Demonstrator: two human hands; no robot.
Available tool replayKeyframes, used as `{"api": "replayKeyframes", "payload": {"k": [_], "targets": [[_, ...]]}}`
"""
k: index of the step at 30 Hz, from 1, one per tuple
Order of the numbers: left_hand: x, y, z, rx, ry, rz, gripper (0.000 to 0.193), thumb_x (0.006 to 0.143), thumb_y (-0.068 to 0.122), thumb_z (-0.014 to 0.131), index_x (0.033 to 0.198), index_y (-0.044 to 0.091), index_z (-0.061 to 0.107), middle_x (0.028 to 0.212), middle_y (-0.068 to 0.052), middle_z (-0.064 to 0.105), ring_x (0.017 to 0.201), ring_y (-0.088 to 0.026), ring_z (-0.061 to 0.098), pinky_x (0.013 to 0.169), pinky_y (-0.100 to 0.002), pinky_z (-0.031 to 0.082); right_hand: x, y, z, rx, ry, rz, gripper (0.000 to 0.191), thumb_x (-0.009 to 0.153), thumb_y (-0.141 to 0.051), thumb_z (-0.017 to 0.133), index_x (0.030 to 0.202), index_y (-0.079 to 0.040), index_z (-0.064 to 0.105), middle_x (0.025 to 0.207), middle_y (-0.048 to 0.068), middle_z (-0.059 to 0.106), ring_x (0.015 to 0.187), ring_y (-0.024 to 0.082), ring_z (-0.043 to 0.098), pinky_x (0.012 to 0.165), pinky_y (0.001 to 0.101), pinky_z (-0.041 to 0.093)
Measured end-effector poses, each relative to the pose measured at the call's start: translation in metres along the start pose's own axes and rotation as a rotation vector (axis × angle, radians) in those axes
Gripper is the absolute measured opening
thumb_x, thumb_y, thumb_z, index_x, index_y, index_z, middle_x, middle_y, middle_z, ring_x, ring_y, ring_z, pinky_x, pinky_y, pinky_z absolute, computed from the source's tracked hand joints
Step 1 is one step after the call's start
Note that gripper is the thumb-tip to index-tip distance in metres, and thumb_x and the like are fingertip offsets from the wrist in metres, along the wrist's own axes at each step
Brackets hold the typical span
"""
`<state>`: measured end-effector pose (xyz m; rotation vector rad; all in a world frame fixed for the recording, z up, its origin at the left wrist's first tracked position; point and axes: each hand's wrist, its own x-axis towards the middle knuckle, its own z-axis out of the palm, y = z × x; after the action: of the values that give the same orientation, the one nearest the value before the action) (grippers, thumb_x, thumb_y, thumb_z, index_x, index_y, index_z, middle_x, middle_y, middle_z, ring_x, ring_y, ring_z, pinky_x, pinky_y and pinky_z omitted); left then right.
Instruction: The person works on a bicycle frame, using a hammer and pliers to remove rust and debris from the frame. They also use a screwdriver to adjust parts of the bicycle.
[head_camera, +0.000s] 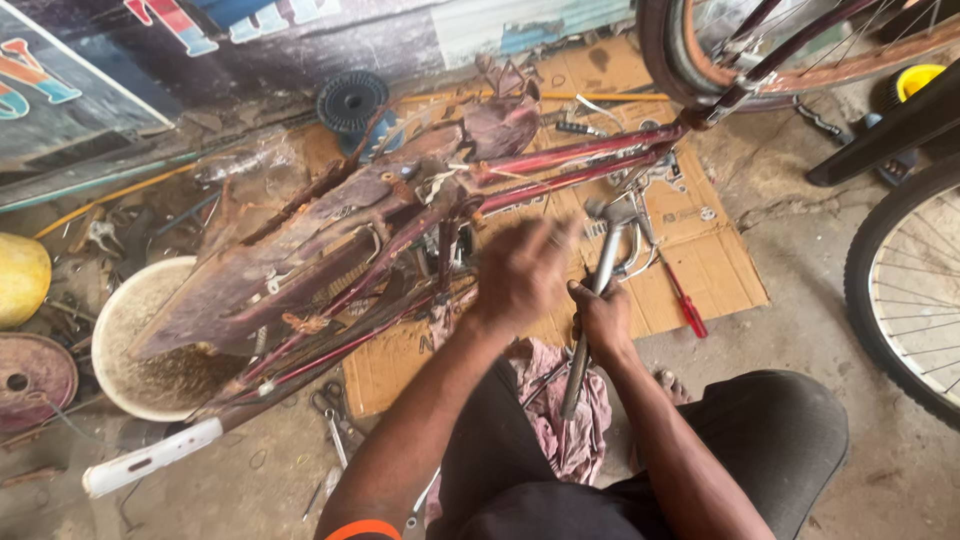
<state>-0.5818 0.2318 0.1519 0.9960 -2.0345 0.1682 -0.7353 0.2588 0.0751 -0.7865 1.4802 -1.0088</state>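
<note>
Head view: my right hand (603, 322) is clamped around the grey metal tube (590, 320), upright just right of the maroon bike frame (400, 230). My left hand (520, 275) is motion-blurred against the frame; I can't tell its grip. The tube's lower end is lost in the pink rag (560, 410).

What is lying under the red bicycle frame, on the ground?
Under the frame lies flattened cardboard with a red screwdriver on it. A white basin sits partly beneath the rusty mudguard. The frame hides what lies directly below.
</note>
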Motion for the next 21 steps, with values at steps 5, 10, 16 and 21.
{"api": "replayKeyframes", "payload": {"k": [5, 10, 16, 21], "targets": [[-0.070, 0.008, 0.027, -0.076, -0.274, -0.045, 0.030, 0.089, 0.003, 0.069, 0.119, 0.003, 0.070, 0.094, -0.012, 0.072, 0.077, -0.021, 0.070, 0.065, -0.034, 0.059, 0.020, 0.062, 0.010, -0.658, 0.116, -0.156, 0.025, 0.085, -0.020, 0.074, 0.094, 0.002, 0.065, 0.080, 0.021, 0.069, 0.073, 0.033, 0.068, 0.071, 0.0474, 0.055], [-0.114, -0.016, 0.026, -0.117, -0.251, -0.089, 0.027, 0.080, 0.008, 0.076, 0.107, 0.006, 0.073, 0.091, -0.010, 0.076, 0.078, -0.021, 0.074, 0.097, -0.061, 0.054, 0.027, 0.040, 0.014, -0.688, -0.115, -0.297, 0.045, 0.101, -0.042, 0.056, 0.099, 0.000, 0.073, 0.090, 0.024, 0.074, 0.083, 0.033, 0.071, 0.076, 0.0458, 0.056], [-0.128, -0.030, 0.001, -0.163, -0.379, -0.344, 0.038, 0.074, 0.019, 0.080, 0.104, -0.003, 0.070, 0.092, -0.021, 0.072, 0.086, -0.042, 0.069, 0.076, -0.051, 0.054, 0.010, -0.094, 0.076, 0.037, -0.460, -0.209, 0.058, 0.097, -0.054, 0.054, 0.108, 0.001, 0.068, 0.092, 0.013, 0.072, 0.079, 0.022, 0.072, 0.065, 0.0366, 0.060], [-0.119, -0.026, -0.029, -0.146, -0.410, -0.361, 0.009, 0.087, 0.008, 0.070, 0.093, 0.002, 0.069, 0.089, -0.017, 0.071, 0.084, -0.037, 0.069, 0.078, -0.049, 0.055, -0.007, -0.151, 0.109, 0.045, -0.763, 0.027, 0.064, 0.084, -0.066, 0.061, 0.104, -0.006, 0.068, 0.085, 0.013, 0.069, 0.071, 0.026, 0.070, 0.054, 0.0383, 0.055]]}}
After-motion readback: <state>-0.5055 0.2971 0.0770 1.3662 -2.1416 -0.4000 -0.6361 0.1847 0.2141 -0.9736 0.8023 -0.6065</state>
